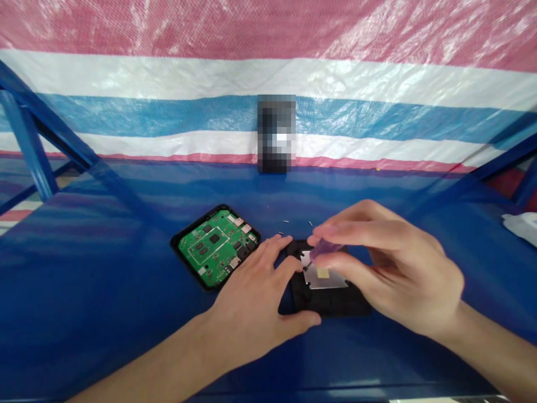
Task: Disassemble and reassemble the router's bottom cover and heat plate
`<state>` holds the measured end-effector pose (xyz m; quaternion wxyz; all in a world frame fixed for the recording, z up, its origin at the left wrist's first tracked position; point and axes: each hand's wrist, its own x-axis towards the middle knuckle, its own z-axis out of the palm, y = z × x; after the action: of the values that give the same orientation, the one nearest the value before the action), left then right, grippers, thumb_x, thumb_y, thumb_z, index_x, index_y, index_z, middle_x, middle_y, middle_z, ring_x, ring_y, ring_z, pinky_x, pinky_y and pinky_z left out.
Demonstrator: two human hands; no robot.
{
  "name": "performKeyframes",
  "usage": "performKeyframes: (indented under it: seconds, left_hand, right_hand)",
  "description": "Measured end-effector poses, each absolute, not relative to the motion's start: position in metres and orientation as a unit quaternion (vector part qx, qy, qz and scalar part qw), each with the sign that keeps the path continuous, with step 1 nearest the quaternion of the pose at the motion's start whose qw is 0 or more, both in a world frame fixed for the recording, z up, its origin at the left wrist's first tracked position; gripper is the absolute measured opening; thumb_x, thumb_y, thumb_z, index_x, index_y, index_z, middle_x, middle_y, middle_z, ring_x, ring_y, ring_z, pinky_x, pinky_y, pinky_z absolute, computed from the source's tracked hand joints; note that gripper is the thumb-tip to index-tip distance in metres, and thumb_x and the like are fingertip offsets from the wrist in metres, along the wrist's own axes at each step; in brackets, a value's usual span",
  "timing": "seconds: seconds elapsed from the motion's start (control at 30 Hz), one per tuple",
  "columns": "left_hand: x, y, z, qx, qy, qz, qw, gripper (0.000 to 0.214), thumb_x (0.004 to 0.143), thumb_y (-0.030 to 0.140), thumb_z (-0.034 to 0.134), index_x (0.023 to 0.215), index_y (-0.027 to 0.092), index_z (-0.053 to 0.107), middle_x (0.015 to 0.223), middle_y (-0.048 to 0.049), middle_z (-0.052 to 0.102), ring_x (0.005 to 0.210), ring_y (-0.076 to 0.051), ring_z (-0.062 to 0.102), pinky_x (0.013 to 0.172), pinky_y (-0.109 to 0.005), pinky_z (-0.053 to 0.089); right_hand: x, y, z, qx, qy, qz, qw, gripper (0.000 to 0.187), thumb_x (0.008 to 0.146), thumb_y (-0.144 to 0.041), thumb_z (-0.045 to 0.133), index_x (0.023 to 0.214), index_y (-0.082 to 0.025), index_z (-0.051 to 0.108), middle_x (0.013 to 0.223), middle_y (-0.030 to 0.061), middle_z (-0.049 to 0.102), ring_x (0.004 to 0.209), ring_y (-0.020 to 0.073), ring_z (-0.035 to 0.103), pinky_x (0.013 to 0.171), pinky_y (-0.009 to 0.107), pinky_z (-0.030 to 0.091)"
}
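Note:
Between the fingertips and thumb of my right hand [398, 263] is a purple-handled screwdriver [324, 250]. Its tip points down at the left side of a silver metal plate [325, 282], which carries a small yellowish pad. The plate lies on a black plastic cover [331, 305], partly hidden by my right hand. My left hand [255, 296] has its fingers spread at the cover's left edge, with the index fingertip close to the screwdriver tip. Left of that hand, a green circuit board [213, 240] sits in a black case [184, 254].
Several small screws [286, 221] lie beyond the cover. A dark, pixelated object [276, 134] stands against the striped sheet [168, 117] at the back of the blue table [104, 313]. Blue metal bars [31, 140] flank the table, and something white [522, 226] is at the right.

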<state>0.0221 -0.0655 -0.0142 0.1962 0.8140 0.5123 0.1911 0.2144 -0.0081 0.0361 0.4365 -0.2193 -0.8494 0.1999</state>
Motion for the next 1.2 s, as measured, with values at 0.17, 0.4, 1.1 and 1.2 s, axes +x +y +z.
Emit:
performKeyframes:
  seconds: [0.17, 0.4, 1.1, 1.2]
  left_hand:
    - [0.021, -0.064, -0.014, 0.817, 0.508, 0.189, 0.195, 0.053, 0.079, 0.049, 0.079, 0.12, 0.021, 0.06, 0.152, -0.016, 0.047, 0.141, -0.036, 0.044, 0.113, -0.056, 0.042]
    - [0.022, -0.064, -0.015, 0.819, 0.504, 0.193, 0.194, 0.05, 0.08, 0.05, 0.079, 0.115, 0.018, 0.062, 0.152, -0.0193, 0.047, 0.143, -0.039, 0.042, 0.114, -0.057, 0.04]
    - [0.021, -0.064, -0.016, 0.819, 0.499, 0.204, 0.194, 0.052, 0.08, 0.049, 0.078, 0.119, 0.019, 0.061, 0.151, -0.0206, 0.048, 0.142, -0.042, 0.042, 0.112, -0.06, 0.041]
    - [0.021, -0.064, -0.016, 0.822, 0.498, 0.205, 0.186, 0.052, 0.08, 0.05, 0.078, 0.118, 0.018, 0.061, 0.151, -0.0205, 0.048, 0.143, -0.041, 0.042, 0.114, -0.059, 0.04]
  right_hand:
    - [0.215, -0.011, 0.035, -0.232, -0.841, 0.163, 0.461, 0.041, 0.082, -0.015, 0.078, 0.118, -0.029, 0.066, 0.102, 0.0047, 0.074, 0.086, 0.0202, 0.073, 0.072, 0.034, 0.063]
    - [0.218, -0.017, 0.041, -0.289, -0.841, 0.158, 0.429, 0.035, 0.092, -0.01, 0.063, 0.12, -0.03, 0.064, 0.106, 0.0033, 0.075, 0.093, 0.0192, 0.074, 0.079, 0.033, 0.061]
    - [0.211, -0.014, 0.05, -0.263, -0.854, 0.106, 0.436, 0.016, 0.087, -0.02, 0.074, 0.101, -0.026, 0.071, 0.094, 0.0047, 0.076, 0.083, 0.0201, 0.072, 0.071, 0.034, 0.06]
    - [0.213, -0.02, 0.051, -0.287, -0.861, 0.13, 0.399, 0.023, 0.094, -0.015, 0.061, 0.112, -0.026, 0.07, 0.107, 0.0057, 0.077, 0.093, 0.02, 0.075, 0.08, 0.033, 0.061]
